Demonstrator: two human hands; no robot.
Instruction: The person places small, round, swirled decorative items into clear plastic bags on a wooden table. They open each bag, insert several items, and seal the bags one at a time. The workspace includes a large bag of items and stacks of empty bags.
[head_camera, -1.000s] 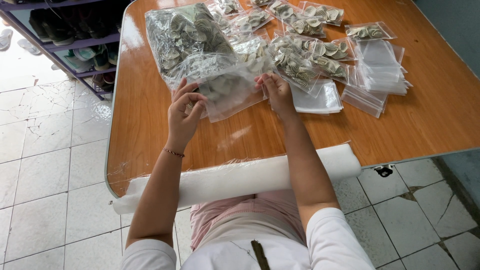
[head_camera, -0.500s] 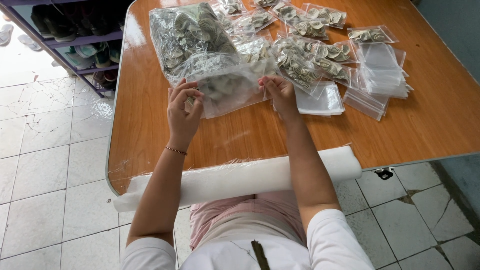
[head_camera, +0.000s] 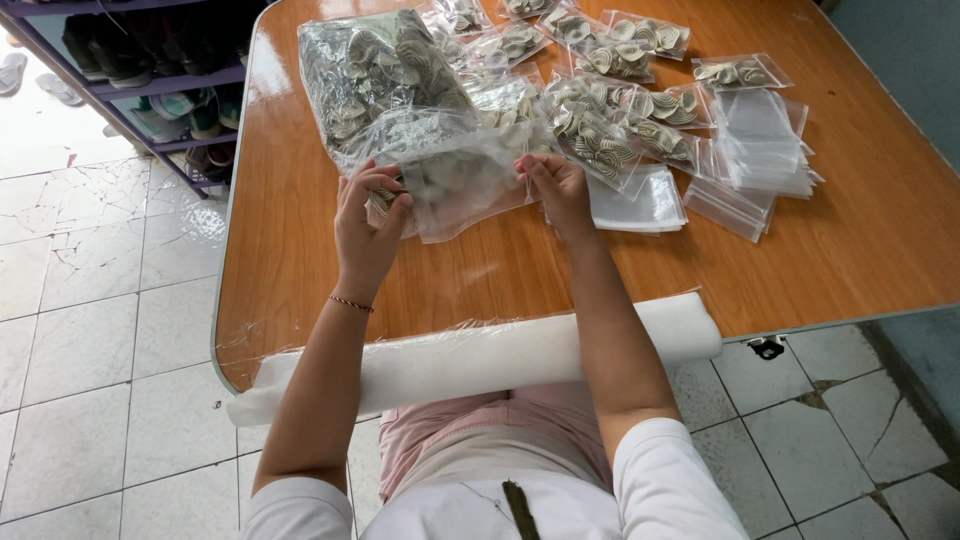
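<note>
My left hand (head_camera: 368, 222) and my right hand (head_camera: 556, 185) pinch the two sides of a clear plastic bag (head_camera: 460, 170) that holds small pale coiled pieces. The bag lies on the wooden table (head_camera: 500, 280) in front of me. A large clear bag (head_camera: 375, 75) full of the same coiled pieces rests just behind it, touching it.
Several small filled bags (head_camera: 610, 100) lie spread across the table's far middle. A stack of flat clear bags (head_camera: 755, 150) sits at the right, another flat bag (head_camera: 640, 205) by my right hand. A white foam roll (head_camera: 480, 355) pads the near edge. A shoe rack (head_camera: 150, 80) stands left.
Both hands have shifted slightly on the small bag's edges; the bag stays in the same spot on the table.
</note>
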